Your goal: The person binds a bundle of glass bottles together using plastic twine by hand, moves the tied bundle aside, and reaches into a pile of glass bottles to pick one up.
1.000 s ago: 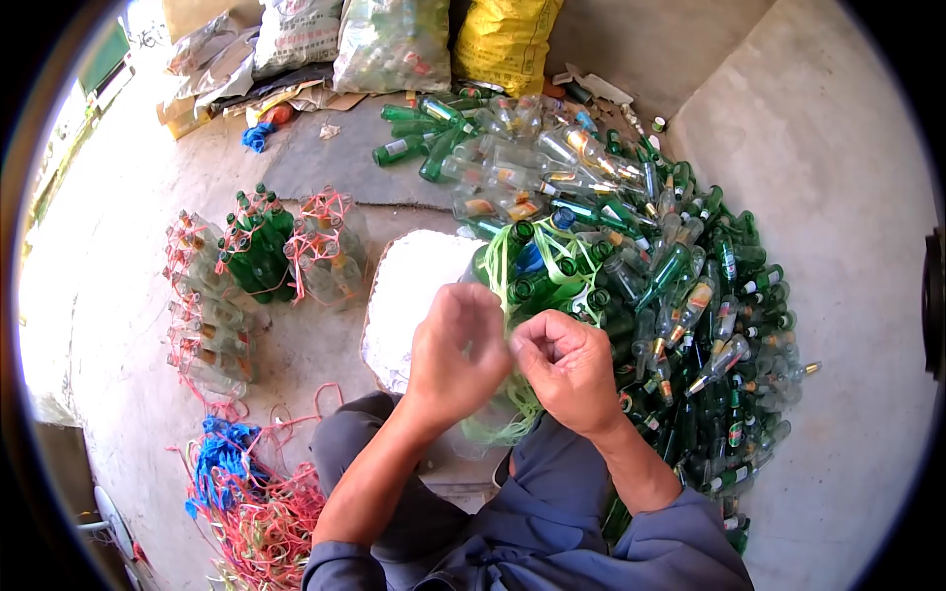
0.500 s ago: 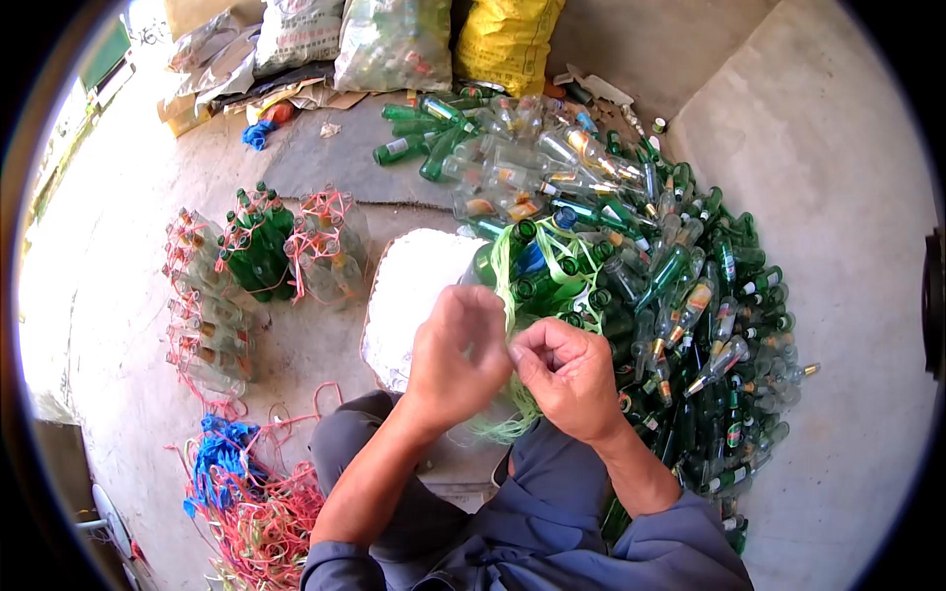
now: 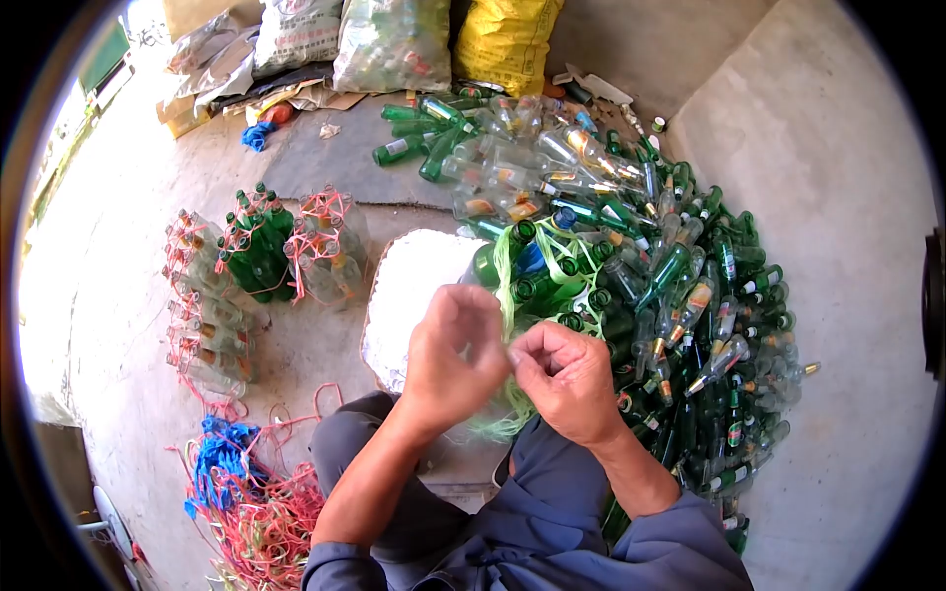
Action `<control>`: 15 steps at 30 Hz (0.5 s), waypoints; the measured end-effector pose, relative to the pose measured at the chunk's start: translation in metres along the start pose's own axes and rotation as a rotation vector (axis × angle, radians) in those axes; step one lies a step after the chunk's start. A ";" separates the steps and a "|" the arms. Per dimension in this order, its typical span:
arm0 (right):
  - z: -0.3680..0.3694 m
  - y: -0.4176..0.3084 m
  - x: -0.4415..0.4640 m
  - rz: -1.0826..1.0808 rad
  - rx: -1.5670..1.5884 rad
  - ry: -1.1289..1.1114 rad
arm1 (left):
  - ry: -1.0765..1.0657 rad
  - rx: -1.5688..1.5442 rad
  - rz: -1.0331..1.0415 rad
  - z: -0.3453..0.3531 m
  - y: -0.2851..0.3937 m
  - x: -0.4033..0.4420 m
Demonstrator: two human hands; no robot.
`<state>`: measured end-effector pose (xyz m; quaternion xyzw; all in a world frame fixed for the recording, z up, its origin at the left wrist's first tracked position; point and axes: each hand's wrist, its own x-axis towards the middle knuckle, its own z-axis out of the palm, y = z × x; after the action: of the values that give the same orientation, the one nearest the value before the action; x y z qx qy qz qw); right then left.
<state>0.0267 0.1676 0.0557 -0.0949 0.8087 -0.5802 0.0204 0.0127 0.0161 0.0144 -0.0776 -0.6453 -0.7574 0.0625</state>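
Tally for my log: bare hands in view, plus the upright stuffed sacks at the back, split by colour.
Bare hands: 2 (left hand, right hand)
White printed sack: 1
Whitish see-through plastic sack: 1
Bright yellow sack: 1
Total: 5

The twine (image 3: pixel 505 271) is pale green, one printed sack (image 3: pixel 508 44) yellow.

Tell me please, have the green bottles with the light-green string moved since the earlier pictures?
No, I see no shift: the green bottles with the light-green string keep their place right of the white surface.
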 end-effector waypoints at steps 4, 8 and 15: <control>0.001 0.011 0.006 -0.020 -0.080 0.038 | -0.026 0.062 0.022 0.002 -0.010 -0.005; 0.000 0.001 0.001 0.072 0.081 0.021 | 0.006 -0.003 -0.020 -0.002 0.000 0.000; -0.007 0.003 0.006 0.092 0.089 0.029 | -0.024 -0.152 0.084 -0.007 -0.008 0.003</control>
<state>0.0194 0.1735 0.0556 -0.0483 0.7858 -0.6153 0.0397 0.0078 0.0107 0.0064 -0.1182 -0.5826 -0.8001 0.0805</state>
